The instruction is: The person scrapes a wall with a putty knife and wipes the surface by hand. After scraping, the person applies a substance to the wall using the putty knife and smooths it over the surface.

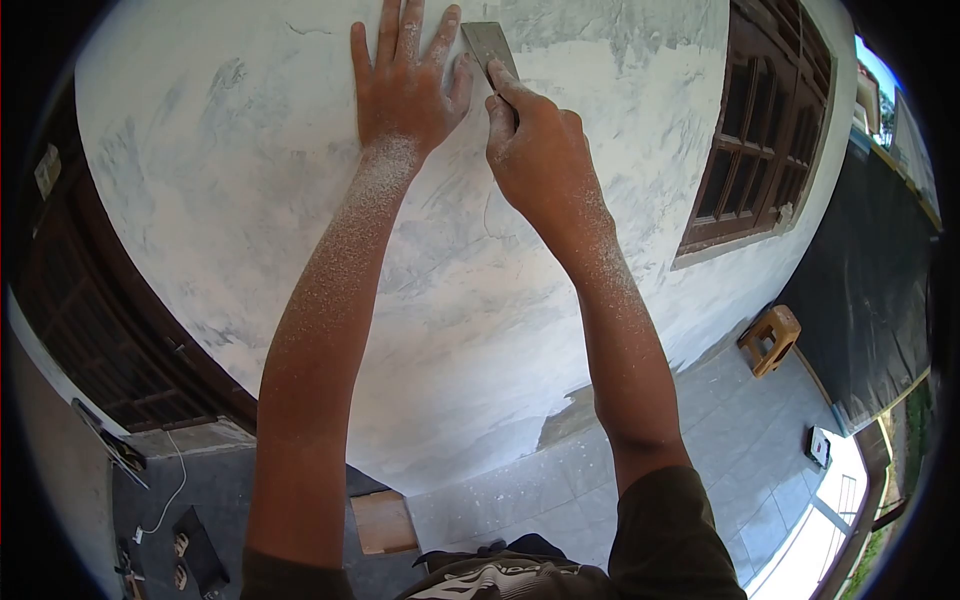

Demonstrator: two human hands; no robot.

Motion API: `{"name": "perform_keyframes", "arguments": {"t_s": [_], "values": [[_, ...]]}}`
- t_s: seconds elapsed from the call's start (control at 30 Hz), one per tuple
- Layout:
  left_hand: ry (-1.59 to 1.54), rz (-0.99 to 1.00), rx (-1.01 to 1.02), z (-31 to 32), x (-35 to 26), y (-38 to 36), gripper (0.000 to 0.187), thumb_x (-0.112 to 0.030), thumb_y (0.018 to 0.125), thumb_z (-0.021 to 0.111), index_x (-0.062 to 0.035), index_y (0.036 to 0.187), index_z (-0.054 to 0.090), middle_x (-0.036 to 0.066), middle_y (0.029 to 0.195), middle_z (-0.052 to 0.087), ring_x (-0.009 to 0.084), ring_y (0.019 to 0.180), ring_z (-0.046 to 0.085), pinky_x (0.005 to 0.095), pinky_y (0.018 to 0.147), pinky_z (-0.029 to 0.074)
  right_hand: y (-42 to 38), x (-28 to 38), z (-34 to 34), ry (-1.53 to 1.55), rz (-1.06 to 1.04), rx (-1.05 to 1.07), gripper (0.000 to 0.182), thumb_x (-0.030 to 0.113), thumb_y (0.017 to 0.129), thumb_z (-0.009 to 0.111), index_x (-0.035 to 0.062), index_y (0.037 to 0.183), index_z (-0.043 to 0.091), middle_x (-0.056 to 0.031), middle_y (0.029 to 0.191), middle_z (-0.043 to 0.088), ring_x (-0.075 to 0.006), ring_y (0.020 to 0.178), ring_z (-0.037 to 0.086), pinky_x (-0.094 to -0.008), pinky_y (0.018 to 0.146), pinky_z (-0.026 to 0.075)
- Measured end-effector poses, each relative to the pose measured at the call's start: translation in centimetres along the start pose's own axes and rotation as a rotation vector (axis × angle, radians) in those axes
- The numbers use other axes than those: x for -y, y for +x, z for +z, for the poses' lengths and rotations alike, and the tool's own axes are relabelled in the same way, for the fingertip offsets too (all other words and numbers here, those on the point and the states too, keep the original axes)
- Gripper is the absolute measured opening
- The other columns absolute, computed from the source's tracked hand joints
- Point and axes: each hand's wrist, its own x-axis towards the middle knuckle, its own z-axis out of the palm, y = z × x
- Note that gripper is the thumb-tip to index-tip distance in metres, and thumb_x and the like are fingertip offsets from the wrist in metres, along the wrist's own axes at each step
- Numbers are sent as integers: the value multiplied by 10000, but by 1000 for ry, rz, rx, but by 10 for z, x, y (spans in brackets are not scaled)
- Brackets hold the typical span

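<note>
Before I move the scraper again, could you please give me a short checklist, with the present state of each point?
1. Grip on scraper: ok, the right hand holds it, index finger laid along it.
2. Left hand clear of the blade: not ok, index fingertip and thumb are very near its side.
3. Blade edge flat on the wall: cannot tell from this angle.
4. Scraper away from the window: ok, bare wall lies between.
5. Forearms free of dust: not ok, both are speckled white.
6. Stool away from both arms: ok, it stands apart on the floor.
</note>
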Motion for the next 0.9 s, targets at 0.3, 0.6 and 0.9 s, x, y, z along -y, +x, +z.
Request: {"name": "perform_keyframes", "arguments": {"t_s": [0.3,0.6,0.9], "values": [[16,-1,20,2,1,-1,607,-379,974,589,-128,1519,497,171,1676,271,322,1583,160,588,1273,82,6,5,-4,6,50,32,377,190,1054,498,37,1368,639,-255,968,747,-400,904,751,-518,811,614],[27,-12,27,0,0,-1,606,-369,968,597,-138,1519,498,166,1677,271,320,1582,164,581,1275,90,11,4,-7,-15,21,12,384,191,1052,498,30,1374,631,-258,945,747,-407,887,752,-518,795,618],[22,-9,13,0,0,1,599,-360,963,599,-131,1509,511,168,1674,281,324,1580,172,581,1273,102,16,4,-7,-34,0,15,390,186,1048,502,39,1388,622,-257,948,747,-396,887,754,-507,806,619]]}}
